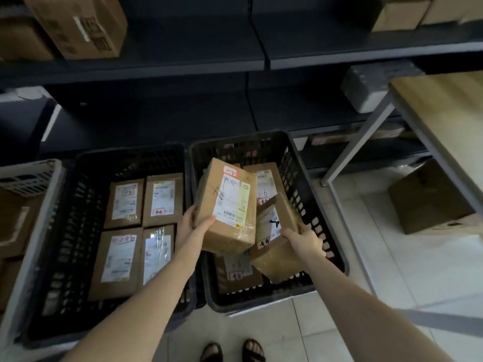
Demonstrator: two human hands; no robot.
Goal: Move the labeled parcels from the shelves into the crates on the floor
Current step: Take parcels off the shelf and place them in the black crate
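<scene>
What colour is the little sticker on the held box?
The sticker is pinkish red; head view shows it.

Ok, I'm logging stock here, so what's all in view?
crates: two, black, floor
parcels in left crate: four, brown, flat
parcels in right crate: at least two, brown
raised parcel: one, brown, above right crate
tilted parcel: one, brown, in right crate
basket: one, whitish, far left
shelf boxes: several, brown, upper shelf
wrapped bundle: one, grey, lower shelf
table: one, wood top, right
box: one, brown, under table
feet: two, dark sandals, bottom
left hand: grips raised parcel
right hand: grips tilted parcel
</scene>
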